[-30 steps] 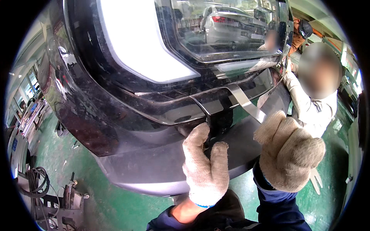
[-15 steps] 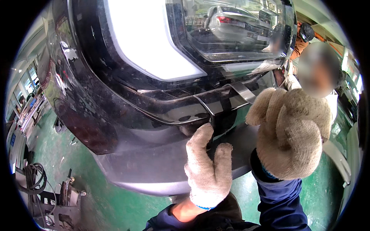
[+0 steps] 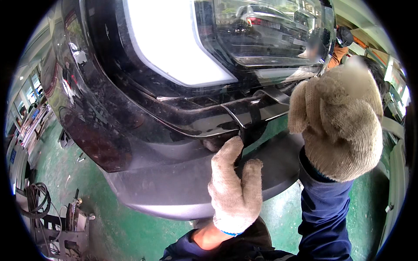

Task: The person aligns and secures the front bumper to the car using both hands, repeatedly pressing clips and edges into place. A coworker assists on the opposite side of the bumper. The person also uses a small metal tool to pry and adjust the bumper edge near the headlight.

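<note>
Green workshop floor [image 3: 135, 237] under bumper [image 3: 170, 187]; left hand [image 3: 236, 191] against its upper part, thumb parted, unclenched; right hand [image 3: 339, 119] curled above its right, by metal strip [image 3: 276, 95], grip unclear.

I read a passable gap between the left gloved hand [image 3: 235, 187] and the right gloved hand [image 3: 339, 122], over the dark grey bumper [image 3: 165, 187], reachable from below between the forearms. Glossy black trim [image 3: 204, 122] blocks the top of that gap. A grey strip [image 3: 275, 95] crosses up by the right glove. The dark slot at the left fingertips looks tight, though I can't judge its depth. The right glove hides what's behind it. Obstacles: coiled cables [image 3: 38, 198] far left, pale panel [image 3: 394, 195] far right.
</note>
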The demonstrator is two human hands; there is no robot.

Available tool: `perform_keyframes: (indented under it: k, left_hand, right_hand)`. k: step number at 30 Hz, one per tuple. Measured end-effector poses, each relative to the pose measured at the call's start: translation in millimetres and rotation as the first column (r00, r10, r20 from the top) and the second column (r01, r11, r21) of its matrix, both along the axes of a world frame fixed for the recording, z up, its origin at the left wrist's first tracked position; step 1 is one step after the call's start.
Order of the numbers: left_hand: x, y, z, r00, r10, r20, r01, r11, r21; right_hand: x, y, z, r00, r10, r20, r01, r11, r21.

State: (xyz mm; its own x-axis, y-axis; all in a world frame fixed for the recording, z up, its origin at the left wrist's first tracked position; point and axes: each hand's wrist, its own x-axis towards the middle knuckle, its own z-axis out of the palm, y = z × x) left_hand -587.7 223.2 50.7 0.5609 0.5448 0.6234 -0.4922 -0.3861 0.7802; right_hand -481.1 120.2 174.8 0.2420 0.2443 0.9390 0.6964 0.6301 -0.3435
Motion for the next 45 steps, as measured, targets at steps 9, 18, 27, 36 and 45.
perform_keyframes:
  k: [9, 18, 27, 36, 45]
  left_hand:
    - [-1.2, 2.3, -1.6, 1.0, -0.018, 0.009, 0.019, 1.0, -0.017]
    - [-0.8, 1.9, -2.3, 1.0, 0.012, -0.002, -0.012, 1.0, 0.02]
    - [2.3, 5.3, -9.2, 0.999, 0.032, 0.031, -0.034, 0.999, 0.04]
    - [2.4, 0.8, -8.2, 0.998, 0.002, 0.067, -0.002, 1.0, -0.009]
    - [1.3, -2.4, -2.9, 0.994, -0.071, 0.087, 0.077, 0.995, -0.07]
  right_hand:
    - [-1.0, -4.5, -0.9, 0.996, -0.06, -0.073, 0.061, 0.998, 0.008]
    - [-32.6, -1.6, -35.1, 0.989, -0.11, 0.102, 0.098, 0.989, 0.111]
    - [-34.8, 9.4, -41.6, 0.973, -0.105, 0.207, 0.053, 0.969, 0.241]
    - [-44.6, -33.7, -64.4, 0.955, -0.204, 0.217, 0.165, 0.969, 0.183]
    - [-38.3, -62.5, -56.4, 0.873, -0.387, -0.297, 0.41, 0.912, 0.02]
